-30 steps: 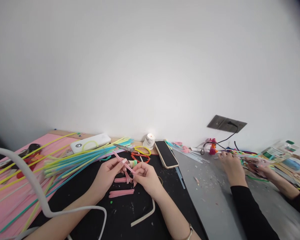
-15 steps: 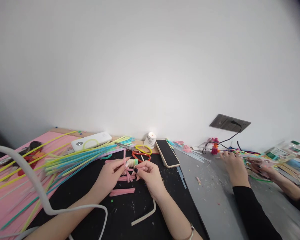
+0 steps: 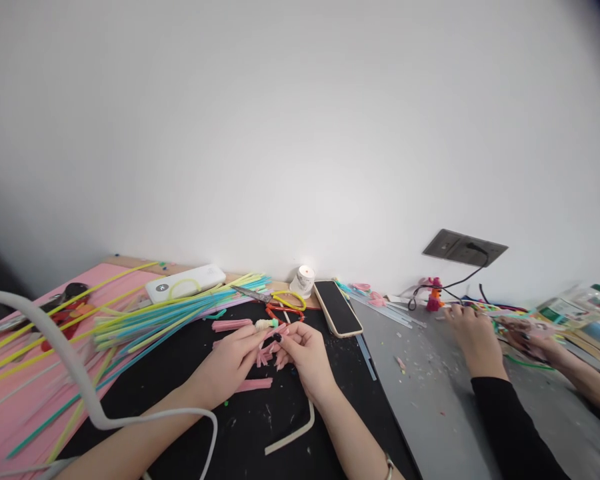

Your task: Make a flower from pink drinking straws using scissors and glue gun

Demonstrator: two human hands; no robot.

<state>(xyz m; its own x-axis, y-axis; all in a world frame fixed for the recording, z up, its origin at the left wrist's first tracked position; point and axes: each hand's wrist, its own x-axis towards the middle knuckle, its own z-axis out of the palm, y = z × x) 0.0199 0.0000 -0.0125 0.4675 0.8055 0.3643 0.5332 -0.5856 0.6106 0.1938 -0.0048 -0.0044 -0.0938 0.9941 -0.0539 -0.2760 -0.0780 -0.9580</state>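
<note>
My left hand [image 3: 235, 360] and my right hand [image 3: 303, 353] meet over the black mat [image 3: 275, 417]. Their fingertips pinch a pink pipe cleaner [image 3: 280, 329] between them. A cream coil [image 3: 263, 325] with a green end pokes out above the left fingertips; the fingers cover part of it. Short pink ends [image 3: 263, 359] hang below, between the hands. Cut pink pipe cleaner pieces [image 3: 231, 325] lie behind my left hand, with another pink bundle [image 3: 256, 384] in front. From beneath my right hand a bent cream strip [image 3: 293, 437] runs onto the mat.
Scissors [image 3: 290, 300] with yellow and red handles lie behind the hands, near a white cup [image 3: 303, 281] and a phone [image 3: 338, 308]. Pipe cleaners [image 3: 180, 313] and a power bank [image 3: 186, 283] are left. A white cable [image 3: 75, 363] crosses left-front. A co-worker's hands [image 3: 475, 340] work at right.
My left fingers have moved right and closed in beside the right fingertips. The upright pink strand above the left hand no longer shows. The view has shifted slightly.
</note>
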